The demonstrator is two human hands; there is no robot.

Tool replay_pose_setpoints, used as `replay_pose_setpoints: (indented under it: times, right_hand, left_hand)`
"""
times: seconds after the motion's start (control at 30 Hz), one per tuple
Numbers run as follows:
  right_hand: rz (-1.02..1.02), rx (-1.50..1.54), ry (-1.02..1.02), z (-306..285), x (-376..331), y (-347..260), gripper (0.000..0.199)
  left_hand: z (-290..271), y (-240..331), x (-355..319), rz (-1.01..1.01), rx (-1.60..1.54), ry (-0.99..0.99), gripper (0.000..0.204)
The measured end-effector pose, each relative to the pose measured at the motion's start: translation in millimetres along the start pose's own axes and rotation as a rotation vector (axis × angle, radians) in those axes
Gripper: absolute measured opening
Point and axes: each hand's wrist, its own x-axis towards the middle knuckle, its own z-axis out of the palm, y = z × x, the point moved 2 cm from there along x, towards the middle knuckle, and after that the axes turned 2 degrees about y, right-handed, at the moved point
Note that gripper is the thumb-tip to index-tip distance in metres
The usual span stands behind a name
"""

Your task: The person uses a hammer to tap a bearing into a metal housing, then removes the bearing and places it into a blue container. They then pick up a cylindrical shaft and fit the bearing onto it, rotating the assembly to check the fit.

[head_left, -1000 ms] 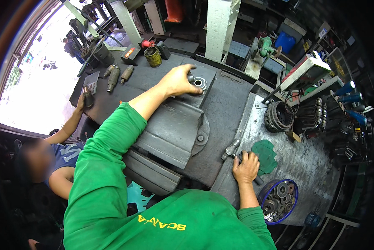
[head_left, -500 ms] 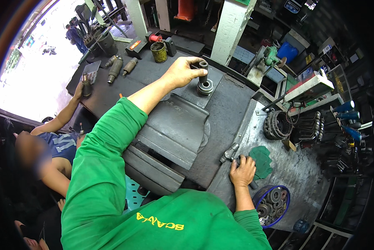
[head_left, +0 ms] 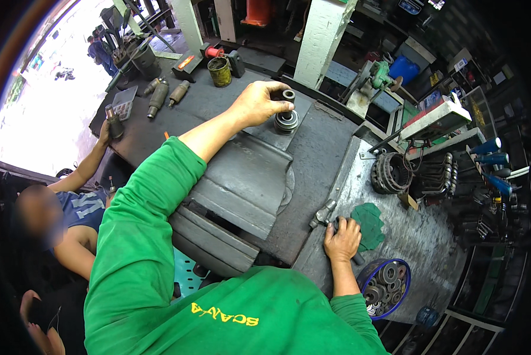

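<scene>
Lifting a small dark ring (head_left: 288,94) in a fingertip pinch, the left hand (head_left: 256,103) now holds it just above the round bearing hub (head_left: 287,120) on the counter (head_left: 319,160); a second ago it lay flat there. Right hand (head_left: 341,239) stays curled on a metal tool (head_left: 323,213) beside the green cloth (head_left: 369,223).

Dark metal bench (head_left: 330,148) crowded with parts

On it lie a large grey ribbed casting (head_left: 242,189), a round bearing stack (head_left: 287,120), a yellow tin can (head_left: 220,71), cylindrical pins (head_left: 159,94), a green cloth (head_left: 369,222), a coiled ring set (head_left: 391,173) and a blue bowl of washers (head_left: 387,287).
</scene>
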Motion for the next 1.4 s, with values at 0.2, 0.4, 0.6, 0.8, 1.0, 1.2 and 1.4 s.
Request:
replay_pose_setpoints:
  times: [0.2,0.4,0.6,0.8,1.0,1.2,1.4]
  right_hand:
    - [0.038,0.019,-0.044,1,1,1,0.045]
    - [0.024,0.012,-0.015,2,0,2,0.046]
    - [0.033,0.009,-0.025,2,0,2,0.046]
    - [0.029,0.003,-0.03,2,0,2,0.046]
    - [0.018,0.013,-0.007,2,1,2,0.046]
    - [0.021,0.014,-0.019,1,0,2,0.046]
    - [0.021,0.023,-0.012,1,0,1,0.045]
  left_hand:
    - [-7,-3,1,-0.064,0.172,0.082,0.031]
    - [4,6,-6,-0.029,0.653,-0.131,0.068]
    - [10,15,-9,0.003,0.806,-0.186,0.074]
    - [10,16,-11,0.017,0.782,-0.164,0.067]
    - [12,16,-12,0.027,0.82,-0.145,0.068]
    - [11,13,-10,-0.021,0.779,-0.129,0.064]
    - [8,12,-9,-0.071,0.714,-0.147,0.064]
